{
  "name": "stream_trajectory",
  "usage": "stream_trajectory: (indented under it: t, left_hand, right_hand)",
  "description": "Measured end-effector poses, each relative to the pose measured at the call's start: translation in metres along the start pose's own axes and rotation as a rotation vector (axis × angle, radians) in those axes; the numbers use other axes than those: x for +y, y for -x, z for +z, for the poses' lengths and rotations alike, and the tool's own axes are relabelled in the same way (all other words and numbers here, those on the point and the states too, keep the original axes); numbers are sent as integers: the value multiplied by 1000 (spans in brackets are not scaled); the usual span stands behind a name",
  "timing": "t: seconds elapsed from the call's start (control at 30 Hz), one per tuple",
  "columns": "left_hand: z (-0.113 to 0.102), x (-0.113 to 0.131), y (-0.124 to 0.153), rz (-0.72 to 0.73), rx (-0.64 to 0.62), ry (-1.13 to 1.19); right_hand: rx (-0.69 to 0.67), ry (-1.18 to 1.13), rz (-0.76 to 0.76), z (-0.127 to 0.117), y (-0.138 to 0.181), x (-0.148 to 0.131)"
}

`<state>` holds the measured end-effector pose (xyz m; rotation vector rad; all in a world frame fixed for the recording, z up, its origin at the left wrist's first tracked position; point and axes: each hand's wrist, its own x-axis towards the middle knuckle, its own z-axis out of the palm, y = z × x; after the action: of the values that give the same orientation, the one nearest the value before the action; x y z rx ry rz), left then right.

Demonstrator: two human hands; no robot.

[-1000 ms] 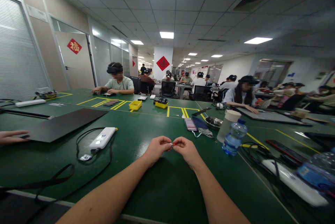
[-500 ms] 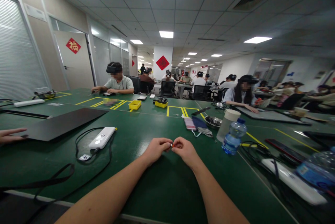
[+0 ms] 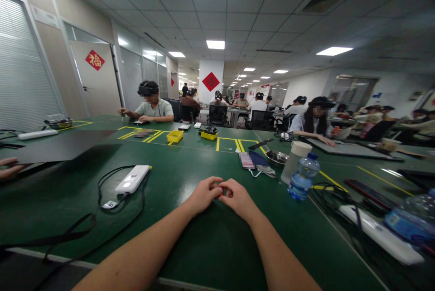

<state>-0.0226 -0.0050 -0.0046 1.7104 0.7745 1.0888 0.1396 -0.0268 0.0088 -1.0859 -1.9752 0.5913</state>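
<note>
My left hand [image 3: 203, 196] and my right hand [image 3: 238, 197] meet over the green table [image 3: 190, 245], a little in front of me. Both are closed in a pinch, fingertips pressed together around a tiny red part [image 3: 221, 194] that barely shows between them. Both forearms rest on or just above the tabletop. A white power bank [image 3: 132, 179] with a black cable lies to the left of my left hand.
A water bottle [image 3: 301, 177] and a white cup [image 3: 293, 160] stand to the right, near a metal bowl [image 3: 276, 158]. Cables and a white power strip [image 3: 380, 235] lie far right. At far left another person's hand [image 3: 8, 167] holds a black sheet [image 3: 64, 146]. Several people sit beyond.
My hands have closed in tighter, hiding most of the red part. The black sheet at the left has been lifted off the table by the neighbour's hand.
</note>
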Motion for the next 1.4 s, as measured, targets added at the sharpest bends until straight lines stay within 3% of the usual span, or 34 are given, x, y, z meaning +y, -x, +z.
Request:
stream_trajectory:
  t: [0.3, 0.6, 0.83, 1.0, 1.4]
  left_hand:
    - [4, -2, 0, -141, 18, 126]
    - [6, 14, 5, -202, -73, 304]
    - [5, 20, 7, -155, -66, 367]
    - [7, 20, 5, -225, -5, 522]
    - [7, 19, 4, -218, 9, 563]
  right_hand:
    - [-10, 268, -59, -2, 3, -5]
    - [106, 354, -47, -4, 2, -6]
    - [122, 233, -84, -6, 2, -12]
    - [169, 163, -98, -9, 1, -13]
    - [154, 217, -124, -7, 2, -16]
